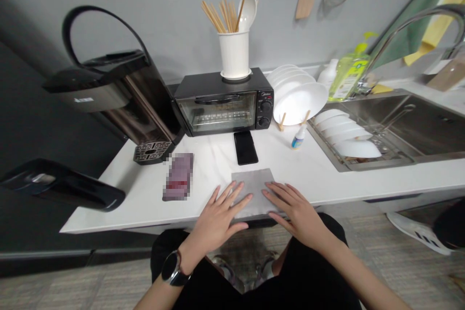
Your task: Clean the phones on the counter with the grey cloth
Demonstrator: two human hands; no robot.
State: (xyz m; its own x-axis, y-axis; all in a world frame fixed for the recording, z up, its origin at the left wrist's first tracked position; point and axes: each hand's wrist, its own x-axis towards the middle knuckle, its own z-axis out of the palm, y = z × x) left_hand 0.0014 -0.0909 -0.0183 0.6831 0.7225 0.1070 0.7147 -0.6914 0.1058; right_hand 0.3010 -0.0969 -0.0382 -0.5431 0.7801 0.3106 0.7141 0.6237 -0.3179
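Observation:
A thin grey cloth (255, 183) lies flat at the front edge of the white counter (209, 155). On its left side rest the spread fingers of my left hand (220, 215), and a watch (175, 269) is on that wrist. My right hand (296, 210) lies over the cloth's right side, fingers stretched out. Just behind the cloth is a black smartphone (246, 147), screen up. Farther right stands a small spray bottle (299, 136) with a blue label. To the left lies a purplish, blurred-out flat item (179, 177).
A toaster oven (221, 106) carries a white holder (234, 53) of chopsticks. Left are a black water dispenser (119, 97) and a dark bottle-like object (69, 189). Plates (300, 101) stand in a rack beside the sink (428, 131), which holds bowls (343, 131). Another person's shoe (417, 232) shows at right.

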